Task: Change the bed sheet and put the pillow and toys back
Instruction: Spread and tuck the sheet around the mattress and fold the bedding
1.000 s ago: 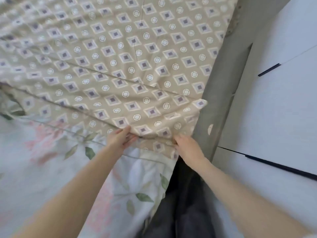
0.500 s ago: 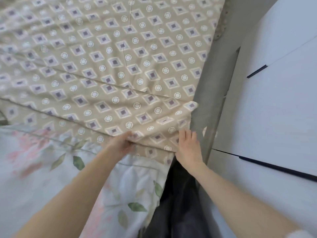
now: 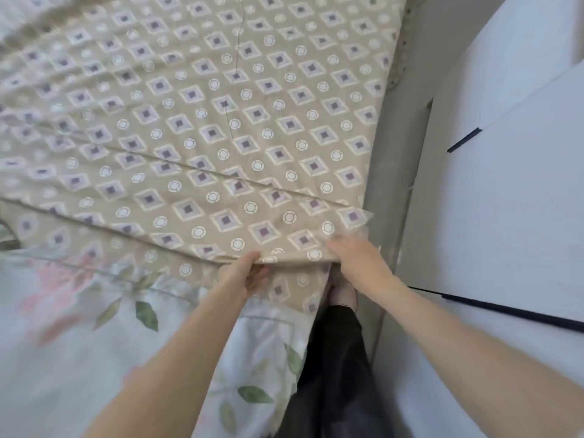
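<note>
two hands at beige sheet (image 3: pixel 221 137) edge, left hand (image 3: pixel 248 275) pinching it, right hand (image 3: pixel 357 259) flat (blurred)

Left hand (image 3: pixel 245 273): thumb laid on top of the folded edge of the beige sheet (image 3: pixel 221 137), fingers curled underneath; a pinching hold, palm turned to the right.
Left wrist: straight, in line with the forearm.
Left forearm (image 3: pixel 177 352): bare; runs from the lower left up and rightward to the hand.
Right hand (image 3: pixel 357 259): palm down, fingers stretched forward and lying flat on the sheet near its corner; fingertips blurred.
Right wrist: nearly straight.
Right forearm (image 3: pixel 458 343): bare; enters at the lower right, runs up and leftward.
Spacing: hands near each other, not touching; both arms extended forward.
</note>
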Tool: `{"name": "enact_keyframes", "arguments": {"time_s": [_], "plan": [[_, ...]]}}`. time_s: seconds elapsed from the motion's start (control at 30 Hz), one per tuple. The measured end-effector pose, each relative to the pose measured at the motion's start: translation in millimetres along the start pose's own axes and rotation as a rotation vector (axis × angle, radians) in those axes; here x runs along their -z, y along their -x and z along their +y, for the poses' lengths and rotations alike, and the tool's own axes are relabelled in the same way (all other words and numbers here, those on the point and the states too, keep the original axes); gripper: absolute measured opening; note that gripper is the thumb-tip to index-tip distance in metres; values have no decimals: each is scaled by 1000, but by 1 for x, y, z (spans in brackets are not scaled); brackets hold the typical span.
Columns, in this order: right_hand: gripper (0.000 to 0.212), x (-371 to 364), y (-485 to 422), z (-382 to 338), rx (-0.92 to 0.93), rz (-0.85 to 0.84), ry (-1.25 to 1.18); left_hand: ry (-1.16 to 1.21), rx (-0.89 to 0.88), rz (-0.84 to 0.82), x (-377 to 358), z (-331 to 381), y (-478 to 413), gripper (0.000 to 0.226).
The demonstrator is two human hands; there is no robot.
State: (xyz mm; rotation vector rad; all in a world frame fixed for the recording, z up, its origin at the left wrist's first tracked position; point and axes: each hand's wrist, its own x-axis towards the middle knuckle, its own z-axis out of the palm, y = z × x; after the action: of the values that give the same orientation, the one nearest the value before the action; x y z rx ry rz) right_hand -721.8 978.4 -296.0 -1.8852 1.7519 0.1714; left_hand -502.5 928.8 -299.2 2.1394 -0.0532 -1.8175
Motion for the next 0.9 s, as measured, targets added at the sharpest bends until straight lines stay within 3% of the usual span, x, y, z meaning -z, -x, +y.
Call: {"name": "enact_keyframes", "arguments": {"time_s": [0.37,0.63,0.7,0.8,0.9], "plan": [[50,-32,12,9,-124,10,167,-42,12,51,-2,-36,3,14],[29,-53,1,7,-199,-217,105,-106,53,19,7,-43,-5,11],[38,-59,2,10,-232,-424,102,-134,87,-26,11,-38,-5,14],[69,-75,23,14,-240,-678,4,-110,120,-47,19,-34,-5,15],[59,-82,35,9,-247,-516,-118,-4,85,-13,27,-36,-5,13]]}}
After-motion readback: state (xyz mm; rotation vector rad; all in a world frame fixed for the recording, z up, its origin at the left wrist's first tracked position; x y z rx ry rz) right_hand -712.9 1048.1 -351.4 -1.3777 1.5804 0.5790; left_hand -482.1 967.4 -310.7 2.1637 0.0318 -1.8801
